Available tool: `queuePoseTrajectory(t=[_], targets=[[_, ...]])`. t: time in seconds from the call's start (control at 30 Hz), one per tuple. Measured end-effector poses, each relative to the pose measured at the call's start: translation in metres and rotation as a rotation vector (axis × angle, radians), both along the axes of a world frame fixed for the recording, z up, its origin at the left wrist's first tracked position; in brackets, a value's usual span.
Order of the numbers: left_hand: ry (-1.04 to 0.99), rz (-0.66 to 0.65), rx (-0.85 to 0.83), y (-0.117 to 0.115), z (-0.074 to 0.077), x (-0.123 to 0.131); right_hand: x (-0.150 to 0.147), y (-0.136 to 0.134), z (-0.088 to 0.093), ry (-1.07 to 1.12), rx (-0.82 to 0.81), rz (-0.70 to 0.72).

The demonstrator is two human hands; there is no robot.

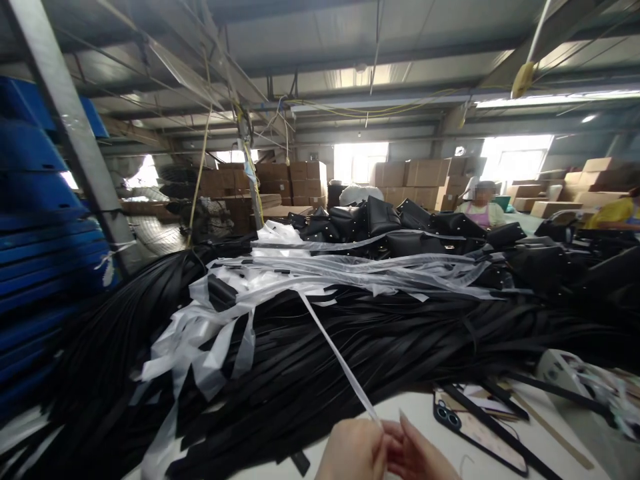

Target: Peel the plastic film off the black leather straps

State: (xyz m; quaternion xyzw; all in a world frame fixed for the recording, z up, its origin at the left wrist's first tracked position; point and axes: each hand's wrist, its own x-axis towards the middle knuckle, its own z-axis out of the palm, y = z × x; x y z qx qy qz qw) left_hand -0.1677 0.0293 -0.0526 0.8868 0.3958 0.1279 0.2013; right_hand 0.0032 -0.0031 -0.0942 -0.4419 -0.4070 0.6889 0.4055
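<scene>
A narrow, translucent white plastic strip runs taut from the tangled pile down to my hands at the bottom of the view. My left hand is closed in a fist around the strip's near end. Right beside it, my right hand has its fingers curled against the strip and the left hand, thumb raised; the exact grip is partly hidden. Beyond both hands spreads a thick heap of long black strips. Loose translucent plastic strips lie tangled over that heap.
A phone in a patterned case lies on the white table to the right. Black bags or pouches are piled farther back. Blue stacked crates stand left, cartons behind. A co-worker is at the back right.
</scene>
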Motion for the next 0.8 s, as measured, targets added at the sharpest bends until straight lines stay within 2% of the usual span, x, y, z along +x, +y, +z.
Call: queuePoseTrajectory(t=[0.07, 0.13, 0.27, 0.33, 0.43, 0.5, 0.57, 0.6, 0.7, 0.8], targets=[[-0.024, 0.000, 0.025, -0.006, -0.011, -0.009, -0.024, 0.018, 0.014, 0.308, -0.079, 0.007], [-0.005, 0.049, 0.057, -0.009, -0.017, -0.016, -0.046, 0.033, 0.030, 0.444, -0.124, -0.003], [0.006, 0.139, 0.126, -0.015, -0.025, -0.035, -0.079, 0.050, 0.049, 0.392, -0.088, -0.051], [-0.026, 0.183, 0.161, -0.021, -0.031, -0.050, -0.089, 0.052, 0.048, 0.310, -0.050, 0.008], [-0.085, 0.270, 0.166, -0.035, -0.038, -0.079, -0.096, 0.053, 0.036, 0.195, 0.006, 0.132], [-0.103, 0.273, 0.103, -0.044, -0.035, -0.103, -0.098, 0.054, 0.025, 0.108, 0.026, 0.171], [-0.095, 0.285, 0.024, -0.045, -0.022, -0.129, -0.099, 0.056, 0.012, 0.034, 0.020, 0.181], [-0.085, 0.340, 0.002, -0.041, -0.014, -0.143, -0.099, 0.057, 0.005, 0.010, 0.015, 0.179], [-0.037, 0.798, 0.120, -0.013, 0.011, -0.191, -0.097, 0.058, -0.015, -0.027, -0.007, 0.189], [-0.014, 1.084, 0.195, 0.024, 0.022, -0.240, -0.091, 0.054, -0.031, -0.086, -0.031, 0.216]])
